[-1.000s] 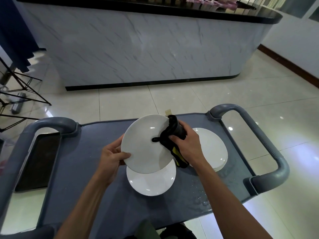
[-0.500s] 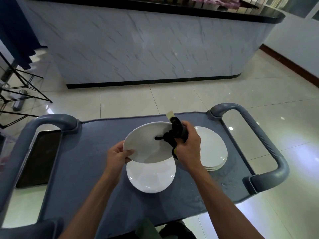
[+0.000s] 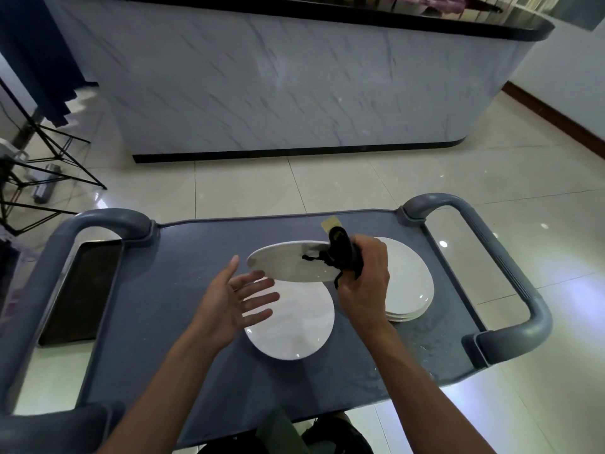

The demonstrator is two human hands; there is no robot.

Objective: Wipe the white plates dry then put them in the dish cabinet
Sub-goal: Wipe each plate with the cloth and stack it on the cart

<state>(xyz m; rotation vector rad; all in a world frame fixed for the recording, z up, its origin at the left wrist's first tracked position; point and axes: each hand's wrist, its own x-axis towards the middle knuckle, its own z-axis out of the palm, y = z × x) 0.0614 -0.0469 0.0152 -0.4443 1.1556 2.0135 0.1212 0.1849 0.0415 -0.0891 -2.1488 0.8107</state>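
The left hand point(image 3: 235, 298) was spread open, palm up and fingers splayed, gripping nothing, its fingertips just below the near-left rim of the raised white plate point(image 3: 288, 265). Under that hand and toward the person lay a single white plate point(image 3: 294, 329) flat on the grey cart top point(image 3: 157, 290). The raised plate hung above it, tilted nearly flat, seen as a thin ellipse with its long axis running left to right and its left edge pointing toward the open hand. At its right edge the right hand point(image 3: 365, 283) was clenched around a black cloth point(image 3: 342, 253), pinching the plate's rim through it. Just right of that hand, partly behind it, sat a stack of white plates point(image 3: 409, 290) on the cart top.
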